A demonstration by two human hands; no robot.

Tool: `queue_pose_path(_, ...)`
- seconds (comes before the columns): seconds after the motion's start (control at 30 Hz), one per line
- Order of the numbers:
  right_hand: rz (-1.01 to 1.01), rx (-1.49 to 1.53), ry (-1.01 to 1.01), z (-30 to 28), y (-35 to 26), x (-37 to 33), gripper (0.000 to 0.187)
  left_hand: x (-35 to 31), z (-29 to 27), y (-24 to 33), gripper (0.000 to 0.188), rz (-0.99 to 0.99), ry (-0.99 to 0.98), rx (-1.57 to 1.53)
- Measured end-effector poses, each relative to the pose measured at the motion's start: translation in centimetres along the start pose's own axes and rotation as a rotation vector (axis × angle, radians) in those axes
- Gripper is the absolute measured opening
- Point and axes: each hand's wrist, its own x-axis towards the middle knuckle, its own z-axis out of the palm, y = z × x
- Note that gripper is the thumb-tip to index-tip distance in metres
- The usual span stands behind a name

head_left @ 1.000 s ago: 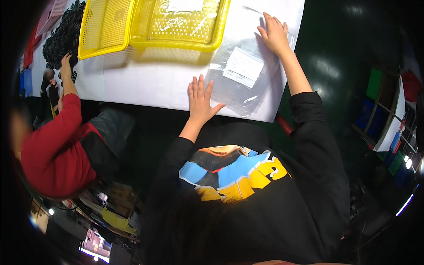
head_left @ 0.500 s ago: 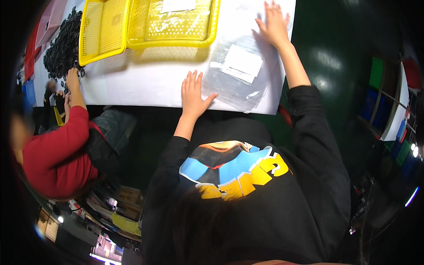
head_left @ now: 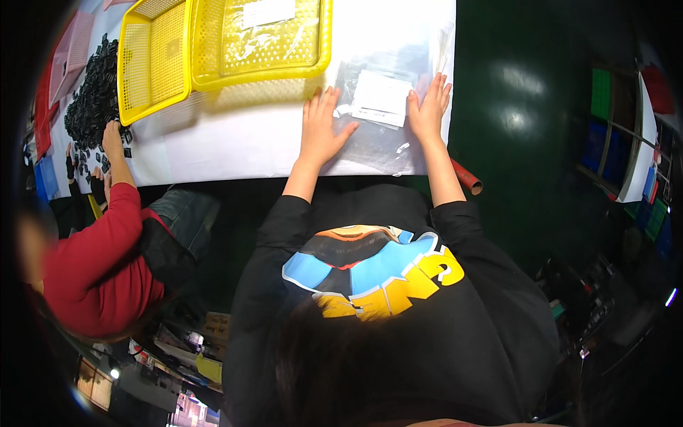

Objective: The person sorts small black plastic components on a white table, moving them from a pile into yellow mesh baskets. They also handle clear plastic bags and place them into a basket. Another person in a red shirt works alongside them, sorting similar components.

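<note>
A stack of clear plastic bags [head_left: 380, 146] with white paper labels [head_left: 382, 96] lies near the front right corner of the white table. My left hand [head_left: 321, 132] rests along the left side of the stack, fingers stretched out and thumb apart. On the opposite side, my right hand [head_left: 428, 110] lies against the bags' right edge, its fingers also extended. Neither hand grips anything. The labels show between the two hands.
Two yellow perforated baskets [head_left: 186, 53] stand at the back left; the right one contains a clear labelled bag. Beyond them is a heap of small black parts [head_left: 92, 92], handled by a co-worker in a red sleeve [head_left: 92, 235]. A red tube [head_left: 466, 176] juts out beside the table's right edge.
My right hand has come back from the far right of the table to the stack's right side. My left hand has shifted slightly up and right, against the bags.
</note>
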Motion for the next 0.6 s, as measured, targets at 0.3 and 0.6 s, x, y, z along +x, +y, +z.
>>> queue_pose_path(0.3, 0.051, 0.173, 0.002, 0.7, 0.6, 5.1, 0.065, 5.0, 2.1, -0.4, 0.064, -0.027, 0.104, 0.129)
queue_pose_path(0.6, 0.009, -0.036, 0.238, -0.9, -0.6, 6.0, 0.064, 6.9, 2.1, 0.1, 0.069, 0.028, 0.062, -0.057)
